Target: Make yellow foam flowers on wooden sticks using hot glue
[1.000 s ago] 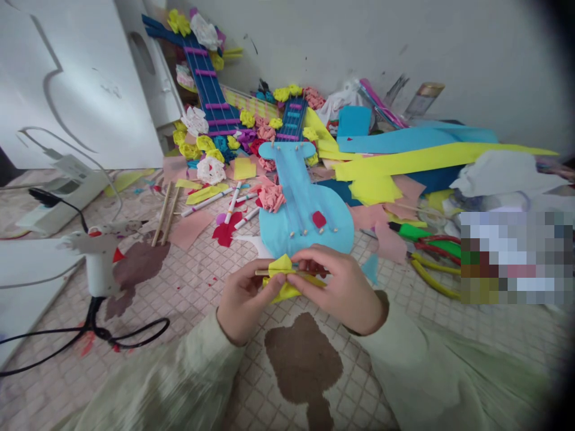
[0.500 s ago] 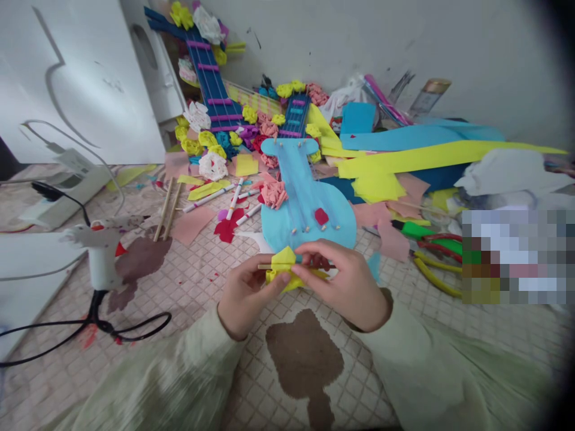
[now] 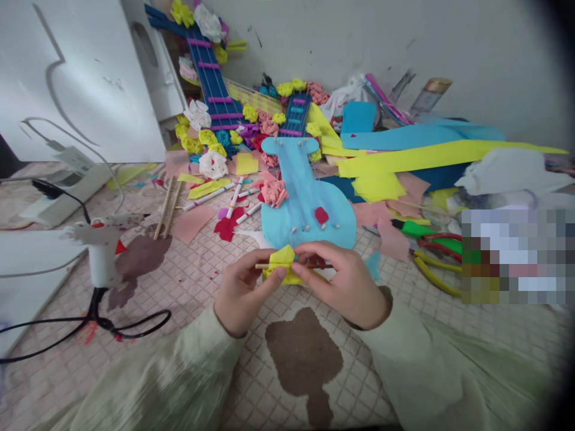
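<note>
Between my two hands is a piece of yellow crepe paper, folded over a thin wooden stick. My left hand pinches the paper's left part, thumb in front. My right hand has its thumb and fingers closed at the right side, around the stick and the paper's edge. A small bit of blue shows by the right fingertips; what it is I cannot make out. Just beyond my hands lies a light-blue guitar-shaped cutout with strings, a red patch and a pink crepe flower at its left edge.
A white glue gun with a black cable stands at left, near a power strip. Markers and two sticks lie behind. Pliers are at right. Dark-blue guitar shapes with paper flowers lean against the wall.
The yellow paper and stick have shifted slightly left in my hands. The paper below the stick looks more tucked in, with less sticking out to the right.
</note>
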Tool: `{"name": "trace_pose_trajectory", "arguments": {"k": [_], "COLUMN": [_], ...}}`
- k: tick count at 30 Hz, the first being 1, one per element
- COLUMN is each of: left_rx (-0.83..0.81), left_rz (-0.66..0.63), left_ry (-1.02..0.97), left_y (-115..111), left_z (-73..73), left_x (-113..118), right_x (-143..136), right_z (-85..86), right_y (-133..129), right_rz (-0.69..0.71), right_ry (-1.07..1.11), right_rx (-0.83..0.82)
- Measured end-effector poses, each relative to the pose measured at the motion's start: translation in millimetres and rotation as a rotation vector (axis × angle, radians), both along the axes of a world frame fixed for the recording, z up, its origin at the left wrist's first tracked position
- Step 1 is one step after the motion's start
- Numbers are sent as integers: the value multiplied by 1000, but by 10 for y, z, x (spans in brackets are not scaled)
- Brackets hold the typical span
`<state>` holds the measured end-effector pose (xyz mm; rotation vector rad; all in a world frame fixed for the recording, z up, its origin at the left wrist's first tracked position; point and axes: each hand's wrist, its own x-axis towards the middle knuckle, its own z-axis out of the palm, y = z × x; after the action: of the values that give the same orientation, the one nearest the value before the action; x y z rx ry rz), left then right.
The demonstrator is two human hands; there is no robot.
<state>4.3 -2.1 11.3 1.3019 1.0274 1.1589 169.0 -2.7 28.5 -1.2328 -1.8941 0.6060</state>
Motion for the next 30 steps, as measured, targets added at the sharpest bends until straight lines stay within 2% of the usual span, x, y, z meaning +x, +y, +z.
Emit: {"name": "trace_pose_trajectory", "arguments": {"k": [5, 10, 18, 21, 25, 30], "left_rx": [-84, -134, -78, -72, -105, -131], "left_rz": [19, 27, 14, 4, 30, 79], "left_ry": [-118, -117, -57, -51, -74, -45], "left_y": [5, -2, -15, -17, -11, 18], "left_z": [21, 44, -11, -34, -1, 29], "left_x": [16, 14, 2, -1, 6, 12], "right_x": [2, -1, 1, 4, -2, -22], "right_z": [-21, -13, -33, -43, -38, -33], "right_y": [0, 2, 2, -3, -13, -28], "right_rz": [-54, -79, -103, -114, -83, -14], "right_ry": [23, 27, -22, -85, -167, -164], "right_rx": [22, 32, 84, 182, 298, 300]}}
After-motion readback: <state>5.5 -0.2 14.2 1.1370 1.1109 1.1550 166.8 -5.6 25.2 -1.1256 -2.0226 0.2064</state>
